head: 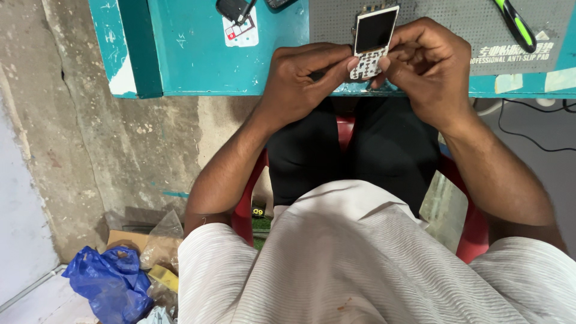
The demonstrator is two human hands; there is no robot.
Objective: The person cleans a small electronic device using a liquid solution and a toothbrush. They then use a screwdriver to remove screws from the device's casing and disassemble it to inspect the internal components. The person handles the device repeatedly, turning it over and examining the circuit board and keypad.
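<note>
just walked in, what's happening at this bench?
A seated person holds a stripped phone board, with its dark screen and bare keypad contacts, over the edge of a teal table. The left hand and right hand pinch its lower end from either side. A grey anti-slip mat lies under it, with a green-handled tool resting on the mat, untouched.

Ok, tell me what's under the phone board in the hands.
Under the phone board lie the grey perforated mat and teal table edge. The left hand and right hand cover the rest.
</note>
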